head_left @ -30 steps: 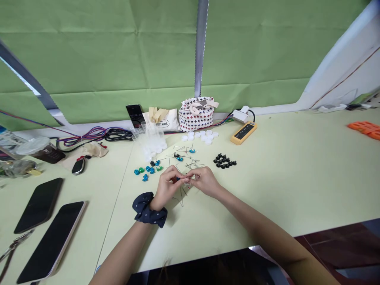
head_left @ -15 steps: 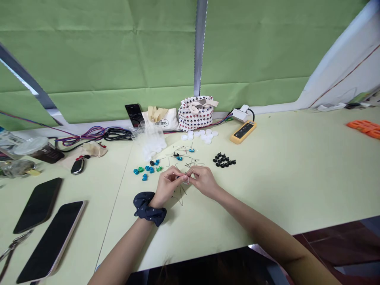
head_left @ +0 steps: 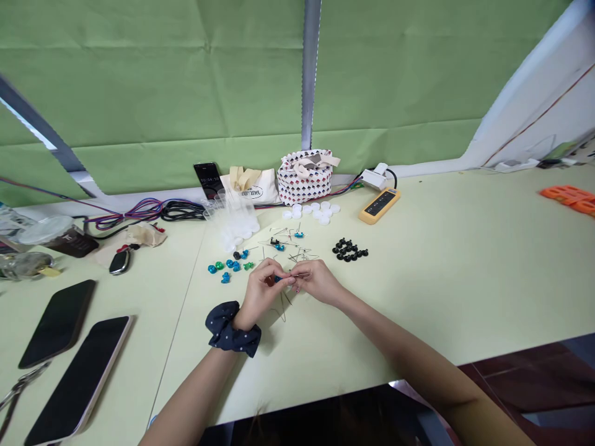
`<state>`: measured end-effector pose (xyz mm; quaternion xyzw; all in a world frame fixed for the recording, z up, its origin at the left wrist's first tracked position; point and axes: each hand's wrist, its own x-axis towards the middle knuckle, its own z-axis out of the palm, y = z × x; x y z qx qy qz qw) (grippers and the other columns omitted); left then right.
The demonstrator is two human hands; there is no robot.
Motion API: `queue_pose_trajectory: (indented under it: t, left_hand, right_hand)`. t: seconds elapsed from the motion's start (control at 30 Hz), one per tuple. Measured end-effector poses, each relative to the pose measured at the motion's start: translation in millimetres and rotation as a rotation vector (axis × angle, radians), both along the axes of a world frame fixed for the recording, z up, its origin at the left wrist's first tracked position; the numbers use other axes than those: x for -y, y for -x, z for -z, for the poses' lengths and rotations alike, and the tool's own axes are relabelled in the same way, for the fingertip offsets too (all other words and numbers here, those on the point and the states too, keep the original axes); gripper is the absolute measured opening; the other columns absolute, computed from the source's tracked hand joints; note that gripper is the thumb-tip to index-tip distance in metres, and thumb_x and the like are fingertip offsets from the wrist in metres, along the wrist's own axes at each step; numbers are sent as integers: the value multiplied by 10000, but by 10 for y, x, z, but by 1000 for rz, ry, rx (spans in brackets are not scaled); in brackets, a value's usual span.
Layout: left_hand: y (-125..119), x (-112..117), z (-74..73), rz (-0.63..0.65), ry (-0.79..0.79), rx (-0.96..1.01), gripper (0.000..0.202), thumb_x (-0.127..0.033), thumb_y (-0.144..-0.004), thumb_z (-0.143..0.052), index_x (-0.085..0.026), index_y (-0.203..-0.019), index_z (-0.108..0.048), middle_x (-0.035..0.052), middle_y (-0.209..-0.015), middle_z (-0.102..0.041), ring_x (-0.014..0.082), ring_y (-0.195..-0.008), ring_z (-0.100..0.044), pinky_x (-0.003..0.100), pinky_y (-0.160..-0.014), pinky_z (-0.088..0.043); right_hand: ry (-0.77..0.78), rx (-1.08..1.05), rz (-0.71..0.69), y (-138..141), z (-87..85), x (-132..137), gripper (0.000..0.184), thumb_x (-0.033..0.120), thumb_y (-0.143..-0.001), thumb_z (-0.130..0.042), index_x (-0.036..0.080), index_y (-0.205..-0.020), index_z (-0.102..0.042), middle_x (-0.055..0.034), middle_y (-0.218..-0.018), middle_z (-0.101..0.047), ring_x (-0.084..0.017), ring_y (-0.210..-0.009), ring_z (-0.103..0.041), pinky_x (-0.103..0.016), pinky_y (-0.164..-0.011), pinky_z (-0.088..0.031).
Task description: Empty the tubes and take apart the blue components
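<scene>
My left hand point(head_left: 264, 285) pinches a small blue plastic piece point(head_left: 277, 279), mostly hidden by the fingers. My right hand point(head_left: 318, 282) meets it fingertip to fingertip and is closed on a thin bent metal wire point(head_left: 302, 274). Just below the fingers, more bent wires point(head_left: 282, 306) lie on the table. Beyond the hands are loose wires point(head_left: 302, 255) and a few blue parts point(head_left: 279, 247) with wires by them. Several blue and green plastic pieces point(head_left: 225, 278) lie left of my left hand. Black knob-like pieces point(head_left: 349, 251) form a cluster to the right.
White round caps point(head_left: 324, 214) and clear plastic tubes point(head_left: 232, 217) lie farther back. A patterned pouch point(head_left: 305, 179), a phone showing a timer point(head_left: 209, 179) and a yellow power strip point(head_left: 380, 206) line the wall. Two dark phones point(head_left: 79, 378) lie at the left.
The wire at my right fingertips has turned and now lies more level. More of the blue piece shows at my left fingers. Both hands stay nearly in place.
</scene>
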<state>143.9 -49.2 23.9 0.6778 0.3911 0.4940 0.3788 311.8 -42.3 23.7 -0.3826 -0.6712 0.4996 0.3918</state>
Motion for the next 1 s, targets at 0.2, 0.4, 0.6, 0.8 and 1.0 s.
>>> queue_pose_trajectory:
  t: [0.2, 0.4, 0.6, 0.8, 1.0]
  left_hand:
    - [-12, 15, -4, 11, 1, 4, 161, -291, -744, -709, -169, -667, -638, 27, -748, -531, 125, -665, -508, 244, -519, -368]
    - [-18, 30, -22, 19, 8, 21, 150, -288, -745, -710, -178, -667, -647, 27, -745, -534, 139, -696, -517, 270, -564, -389]
    - [-15, 20, -18, 28, 55, 99, 106, -260, -747, -710, -180, -698, -663, 21, -739, -535, 136, -708, -523, 283, -635, -417]
    - [-46, 45, -29, 33, 162, 174, 189, -310, -748, -701, -162, -694, -598, 7, -752, -518, 87, -583, -485, 228, -513, -392]
    - [70, -31, -39, -181, 244, 126, 233, -390, -805, -618, -175, -781, -530, -4, -777, -543, 48, -472, -430, 191, -436, -354]
  right_hand:
    - [6, 96, 57, -10, -63, 18, 110, 243, -724, -636, 141, -702, -669, -20, -641, -610, -116, -447, -589, -217, -415, -441]
    - [69, 125, 99, -3, 0, 3, 176, 326, -702, -671, 152, -719, -661, 6, -515, -584, -109, -409, -537, -205, -402, -383]
    - [-81, 142, 147, 3, 1, -7, 165, 320, -729, -660, 177, -781, -722, 2, -596, -629, -65, -438, -347, -209, -438, -276]
    - [-96, 156, 184, -9, -26, -10, 177, 338, -713, -698, 164, -686, -717, 6, -570, -595, -78, -485, -322, -220, -477, -268]
    - [-243, 396, 194, -83, -12, -102, 72, 220, -777, -664, 179, -756, -719, -25, -723, -655, -122, -657, -529, -232, -649, -393]
